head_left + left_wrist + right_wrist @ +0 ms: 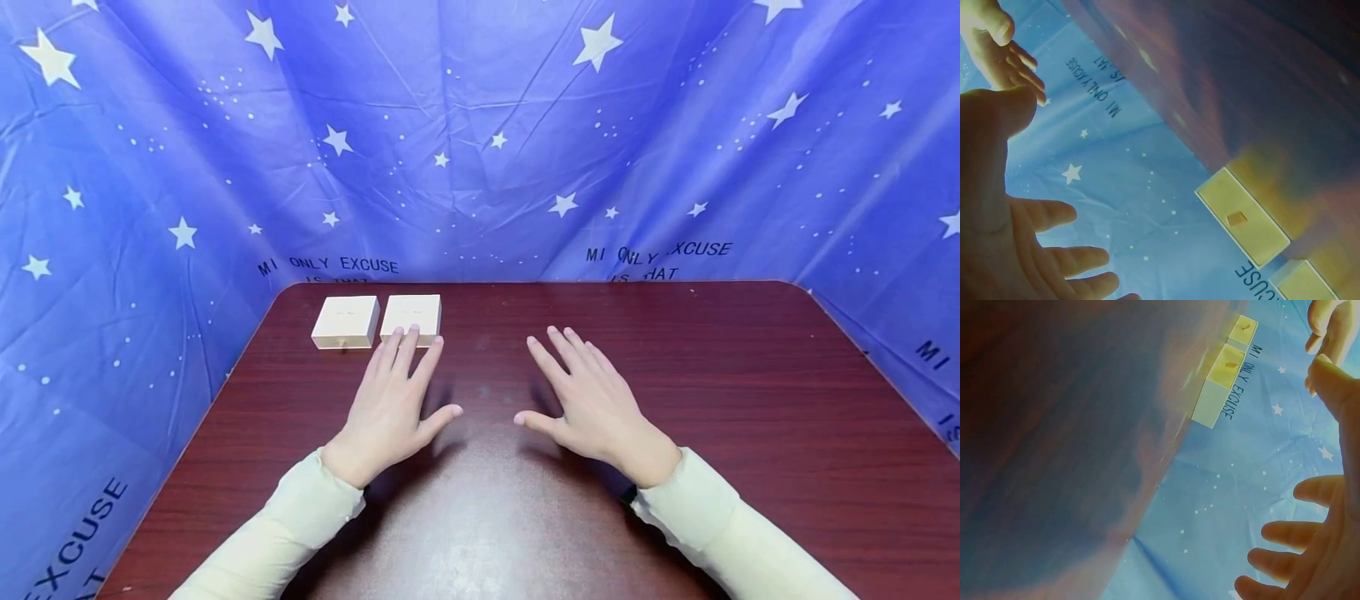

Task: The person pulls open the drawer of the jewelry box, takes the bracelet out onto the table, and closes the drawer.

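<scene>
Two small cream boxes stand side by side at the back left of the table in the head view, the left box and the right box. Each shows a small tab on its front face in the wrist views, such as the box in the left one. My left hand is spread palm down over the table, its fingertips overlapping the right box's front edge in the head view. My right hand hovers likewise to the right, fingers spread, holding nothing.
The dark red-brown wooden table has rounded back corners. A blue curtain with white stars and black lettering hangs behind it and along both sides. Cream sleeves cover both forearms.
</scene>
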Tool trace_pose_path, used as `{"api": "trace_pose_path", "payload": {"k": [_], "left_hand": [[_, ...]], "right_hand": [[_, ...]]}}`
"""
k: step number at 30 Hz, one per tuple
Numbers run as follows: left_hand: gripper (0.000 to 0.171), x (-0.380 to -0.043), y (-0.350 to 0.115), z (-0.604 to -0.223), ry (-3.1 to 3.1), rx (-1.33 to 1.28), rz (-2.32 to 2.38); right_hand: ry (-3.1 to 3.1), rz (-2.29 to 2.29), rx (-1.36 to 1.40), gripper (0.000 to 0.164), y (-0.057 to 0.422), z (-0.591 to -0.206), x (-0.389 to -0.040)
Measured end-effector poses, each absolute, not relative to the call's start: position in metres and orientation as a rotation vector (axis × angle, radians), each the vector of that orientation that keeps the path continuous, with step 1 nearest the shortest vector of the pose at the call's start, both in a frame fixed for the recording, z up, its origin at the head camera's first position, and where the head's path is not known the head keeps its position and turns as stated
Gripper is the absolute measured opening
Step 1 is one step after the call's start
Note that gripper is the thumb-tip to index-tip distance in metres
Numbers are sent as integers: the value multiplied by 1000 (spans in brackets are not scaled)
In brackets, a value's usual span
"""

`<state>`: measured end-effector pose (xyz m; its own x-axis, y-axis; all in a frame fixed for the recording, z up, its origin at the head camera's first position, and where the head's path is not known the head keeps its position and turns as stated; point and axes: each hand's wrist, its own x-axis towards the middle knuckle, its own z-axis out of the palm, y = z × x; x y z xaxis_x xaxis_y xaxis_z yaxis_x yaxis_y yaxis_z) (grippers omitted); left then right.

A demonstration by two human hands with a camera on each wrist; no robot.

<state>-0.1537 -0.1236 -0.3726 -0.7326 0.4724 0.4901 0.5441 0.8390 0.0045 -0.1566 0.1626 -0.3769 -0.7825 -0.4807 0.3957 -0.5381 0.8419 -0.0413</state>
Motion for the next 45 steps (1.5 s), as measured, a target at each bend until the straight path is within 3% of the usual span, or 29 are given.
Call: {"api": "trace_pose_path", "payload": {"k": [29, 45], "left_hand": [[65, -202, -160, -367, -2647, -620, -271], [55, -242, -165, -370, -2780, -541, -215]], "right_hand": [[-2752, 206, 822, 91, 98, -370, -210], [-2835, 140, 884, 74, 60, -372, -233]]}}
